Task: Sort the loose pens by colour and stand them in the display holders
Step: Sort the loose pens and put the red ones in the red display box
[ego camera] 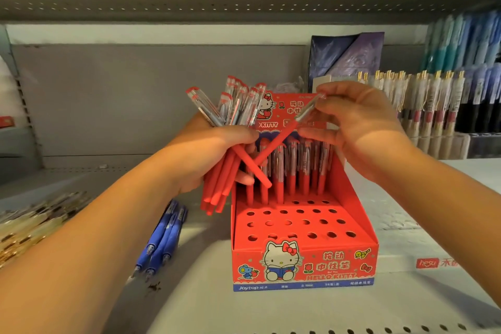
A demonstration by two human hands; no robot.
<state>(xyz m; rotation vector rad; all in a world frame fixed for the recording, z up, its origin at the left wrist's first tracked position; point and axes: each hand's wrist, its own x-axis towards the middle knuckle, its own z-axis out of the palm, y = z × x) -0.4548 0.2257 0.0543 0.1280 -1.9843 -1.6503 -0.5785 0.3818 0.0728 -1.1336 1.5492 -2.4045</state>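
1. Starting at the far left, we see a heap of pale pens [35, 222] lying on the shelf [206, 306]; the frame edge cuts it and it is blurred, so we cannot name its colours.
2. Beside it, a few blue pens [162, 241] lie loose on the shelf, not yet sorted.
3. Our left hand [214, 154] grips a bunch of red pens [215, 188], fingers curled round the barrels, caps up, just left of the red display holder [295, 217].
4. The holder stands in the middle; its back row holds standing red pens [294, 171], and the front holes are free.
5. Our right hand [360, 122] pinches a single red pen [275, 144] near its clear cap; the pen is tilted and crosses one pen of the bunch above the holder.
6. We judge that the step is filling the holder with red: the next move calls for turning this pen upright and aiming its tip into a free hole.
7. The right hand hides part of the back row, so we cannot count it; the racks of pens [433, 106] at far right are blurred.
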